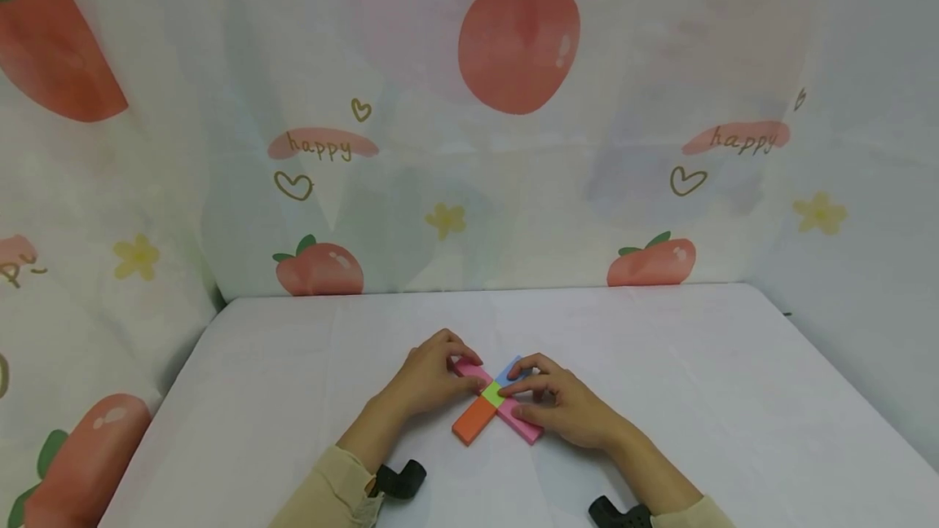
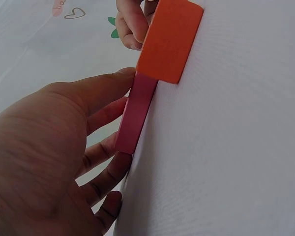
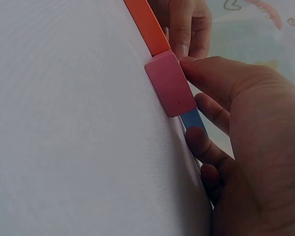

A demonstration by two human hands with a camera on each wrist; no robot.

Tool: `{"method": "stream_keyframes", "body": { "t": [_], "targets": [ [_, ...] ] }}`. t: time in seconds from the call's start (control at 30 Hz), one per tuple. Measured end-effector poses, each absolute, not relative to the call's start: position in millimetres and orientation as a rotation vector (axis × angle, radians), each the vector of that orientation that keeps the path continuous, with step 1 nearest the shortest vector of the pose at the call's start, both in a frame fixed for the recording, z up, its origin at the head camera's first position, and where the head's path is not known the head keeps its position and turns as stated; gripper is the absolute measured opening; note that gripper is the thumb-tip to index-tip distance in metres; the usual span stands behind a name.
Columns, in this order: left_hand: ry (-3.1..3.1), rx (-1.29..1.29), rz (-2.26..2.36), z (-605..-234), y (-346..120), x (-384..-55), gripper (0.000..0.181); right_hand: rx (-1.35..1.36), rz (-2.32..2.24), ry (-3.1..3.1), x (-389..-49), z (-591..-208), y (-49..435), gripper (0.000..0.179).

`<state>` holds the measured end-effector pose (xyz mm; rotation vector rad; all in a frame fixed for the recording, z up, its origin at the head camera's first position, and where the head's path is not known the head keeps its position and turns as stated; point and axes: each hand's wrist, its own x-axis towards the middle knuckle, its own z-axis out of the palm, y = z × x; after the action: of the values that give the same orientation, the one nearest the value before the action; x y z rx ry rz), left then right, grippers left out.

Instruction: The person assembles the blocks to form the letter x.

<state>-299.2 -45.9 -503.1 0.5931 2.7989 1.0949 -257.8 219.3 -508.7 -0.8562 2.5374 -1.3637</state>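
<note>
Five flat blocks form a cross on the white table. A small green block (image 1: 492, 394) lies at the centre. Around it are an orange block (image 1: 473, 421), a blue block (image 1: 506, 372), a pink block (image 1: 473, 371) at the upper left and another pink block (image 1: 524, 425) at the lower right. My left hand (image 1: 431, 376) holds the upper-left pink block between thumb and fingers. The right hand (image 1: 575, 407) has its thumb against the lower-right pink block (image 3: 171, 86); its index fingertip is by the green block and other fingers reach the blue one.
The white tablecloth (image 1: 308, 381) spreads around the blocks. A fabric backdrop (image 1: 411, 47) printed with fruit stands behind the table and along its sides. Black wrist mounts (image 1: 402, 480) sit at both sleeves.
</note>
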Motion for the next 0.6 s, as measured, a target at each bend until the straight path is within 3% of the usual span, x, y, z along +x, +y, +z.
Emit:
{"method": "stream_keyframes", "body": {
  "t": [0.6],
  "targets": [
    [2.801,0.631,1.095,-504.7,-47.6,-298.5,0.028,-0.842,-1.393,2.512,-256.2,-509.1,219.3,0.024]
  ]
}}
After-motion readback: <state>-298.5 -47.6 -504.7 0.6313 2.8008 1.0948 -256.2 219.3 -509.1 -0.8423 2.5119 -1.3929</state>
